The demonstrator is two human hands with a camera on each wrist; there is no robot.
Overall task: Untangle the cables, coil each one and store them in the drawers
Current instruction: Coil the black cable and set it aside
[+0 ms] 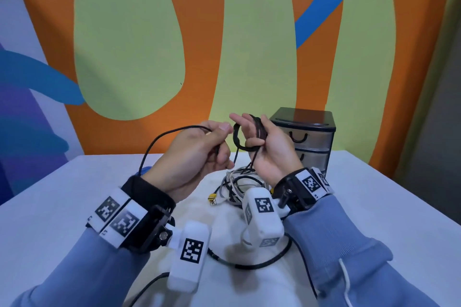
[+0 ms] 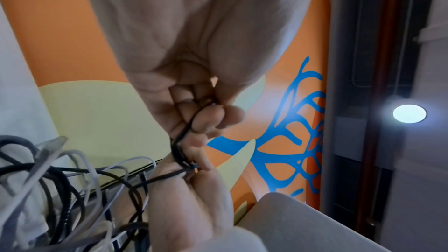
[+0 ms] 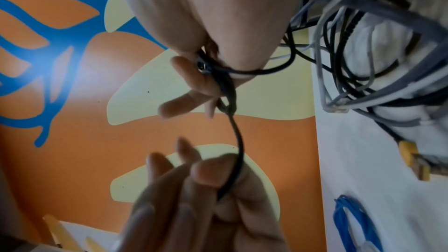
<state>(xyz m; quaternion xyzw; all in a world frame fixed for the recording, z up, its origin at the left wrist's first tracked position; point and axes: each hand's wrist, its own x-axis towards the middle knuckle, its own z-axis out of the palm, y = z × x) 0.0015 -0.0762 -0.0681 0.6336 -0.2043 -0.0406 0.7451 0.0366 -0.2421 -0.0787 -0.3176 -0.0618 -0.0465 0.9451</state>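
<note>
1. Head view: both hands are raised above the white table [image 1: 62,197]. The right hand [image 1: 269,149] grasps a small coil of black cable [image 1: 239,136], its thumb and curled fingers closed round the loops. The left hand [image 1: 192,154] pinches the free run of the same cable, which arcs away to the left and down toward the table. Beneath the hands lies a tangle of grey, white and black cables [image 1: 239,187], a yellow connector [image 1: 212,199] at its near edge. A small drawer unit [image 1: 306,139] stands just behind the right hand, both visible drawers pushed in.

2. Left wrist view: the left hand [image 2: 194,64] has its fingers curled round the black cable [image 2: 184,131]; the right hand [image 2: 194,208] meets it from below, gripping the strand where it bends. The cable tangle [image 2: 60,189] fills the lower left.

3. Right wrist view: the right hand [image 3: 213,26] clamps the black loops [image 3: 225,83] between thumb and fingers. One strand drops to the left hand [image 3: 206,198], whose thumb presses it against the fingers. On the table at right lie the tangle [image 3: 375,55] and a blue cable [image 3: 351,223] apart from it.
</note>
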